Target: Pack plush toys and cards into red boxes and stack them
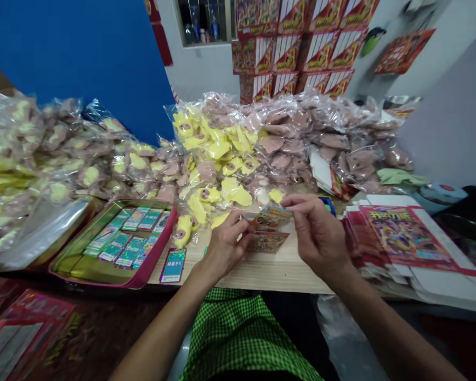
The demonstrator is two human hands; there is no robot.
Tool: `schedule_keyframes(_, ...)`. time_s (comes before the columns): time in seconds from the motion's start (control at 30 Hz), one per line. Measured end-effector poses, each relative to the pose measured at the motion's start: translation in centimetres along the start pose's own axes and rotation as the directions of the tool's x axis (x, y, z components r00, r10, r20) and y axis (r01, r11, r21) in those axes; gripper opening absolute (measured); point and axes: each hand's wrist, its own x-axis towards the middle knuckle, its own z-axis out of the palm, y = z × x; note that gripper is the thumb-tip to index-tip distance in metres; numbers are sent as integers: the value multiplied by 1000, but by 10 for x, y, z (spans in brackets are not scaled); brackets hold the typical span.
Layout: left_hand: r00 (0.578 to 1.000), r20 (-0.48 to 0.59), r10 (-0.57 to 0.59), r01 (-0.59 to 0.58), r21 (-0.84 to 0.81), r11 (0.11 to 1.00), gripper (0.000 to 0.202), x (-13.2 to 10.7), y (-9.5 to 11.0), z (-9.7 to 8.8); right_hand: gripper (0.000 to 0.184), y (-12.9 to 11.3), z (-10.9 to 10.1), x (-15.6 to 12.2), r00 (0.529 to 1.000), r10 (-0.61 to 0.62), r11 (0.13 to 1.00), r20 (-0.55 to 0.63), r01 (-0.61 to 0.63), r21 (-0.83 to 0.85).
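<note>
Over the wooden table, my left hand and my right hand face each other with fingers pinched. Between them are colourful printed cards. An upper card, tilted, spans from my left fingertips to my right thumb and forefinger. Below it a lower card sits against my left fingers; its far end is apart from my right hand. How many cards are stacked there I cannot tell. A single teal card lies on the table left of my left hand. Beside it a pink-rimmed tray holds several teal cards.
Bagged yellow and pink plush-like pieces are heaped along the back and left. Red printed boxes are stacked at right, with a white-and-red box behind. Clear plastic bags lie left of the tray. The table's front edge runs before me.
</note>
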Motion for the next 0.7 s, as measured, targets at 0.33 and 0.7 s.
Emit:
schedule_keyframes(0.33,997,-73,30,-29,12,999,10,-3,-5,2,18,22,0,3,891,-399,861,216,445,-247)
schedule_keyframes(0.7,999,-34,31,-31,-12,999,15,-6,-2,9,16,19,-1,7,916,-274,808,294,385,-446)
